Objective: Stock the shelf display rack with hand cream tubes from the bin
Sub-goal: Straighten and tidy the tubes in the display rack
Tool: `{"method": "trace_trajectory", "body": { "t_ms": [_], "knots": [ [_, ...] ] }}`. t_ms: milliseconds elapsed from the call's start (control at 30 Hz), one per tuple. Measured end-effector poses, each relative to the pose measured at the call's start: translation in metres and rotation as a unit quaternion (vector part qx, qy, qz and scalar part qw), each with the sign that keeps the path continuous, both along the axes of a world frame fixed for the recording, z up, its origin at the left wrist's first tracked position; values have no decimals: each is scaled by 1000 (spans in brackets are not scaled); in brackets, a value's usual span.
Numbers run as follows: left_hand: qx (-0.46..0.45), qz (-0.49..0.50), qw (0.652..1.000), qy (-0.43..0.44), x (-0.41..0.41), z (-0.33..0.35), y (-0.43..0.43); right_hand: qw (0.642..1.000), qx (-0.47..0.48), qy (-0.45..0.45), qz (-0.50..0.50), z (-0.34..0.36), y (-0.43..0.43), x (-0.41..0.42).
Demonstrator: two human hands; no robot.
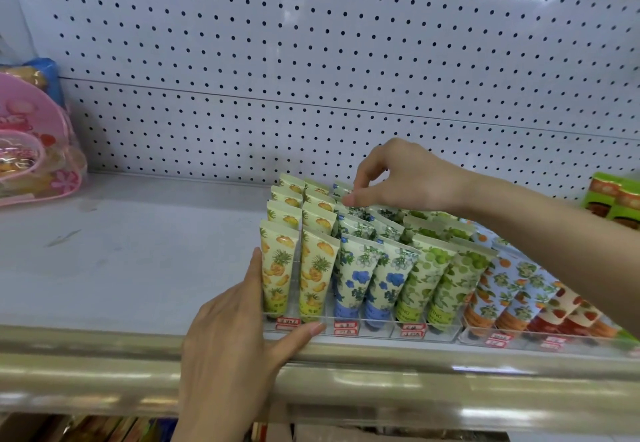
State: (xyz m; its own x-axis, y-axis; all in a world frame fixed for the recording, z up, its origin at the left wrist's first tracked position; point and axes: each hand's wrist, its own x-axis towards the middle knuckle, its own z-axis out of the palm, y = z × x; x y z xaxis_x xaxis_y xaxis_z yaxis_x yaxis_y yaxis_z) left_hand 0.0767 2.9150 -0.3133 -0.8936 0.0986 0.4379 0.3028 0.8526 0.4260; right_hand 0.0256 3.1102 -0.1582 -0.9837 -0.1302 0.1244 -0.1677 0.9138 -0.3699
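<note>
Shelf (138,261); tubes (356,268) upright, caps down

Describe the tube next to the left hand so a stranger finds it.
On the white shelf stands a clear rack of tubes. Front row, far left: the pineapple tube. Unlike its twin alongside, it borders the left hand.

A white pegboard back panel (311,43) with regular rows of dark holes spans the rear; a horizontal seam divides it. A grey shelf board (121,251) lies below it and carries scuff marks on its left part. At far left, a pink transparent pouch (31,151) stands on the board, with a blue package (48,71) behind it. At far right stand green-and-orange boxes (614,199). A glossy beige front rail (104,365) edges the board.
</note>
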Motion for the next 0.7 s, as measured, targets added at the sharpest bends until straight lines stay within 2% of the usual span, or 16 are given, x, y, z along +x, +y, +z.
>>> {"method": "trace_trajectory", "body": {
  "t_ms": [700],
  "knots": [
    [1, 0, 1000, 14, 2, 3, 0, 1000, -9, 26, -13, 6, 3, 2]
  ]
}}
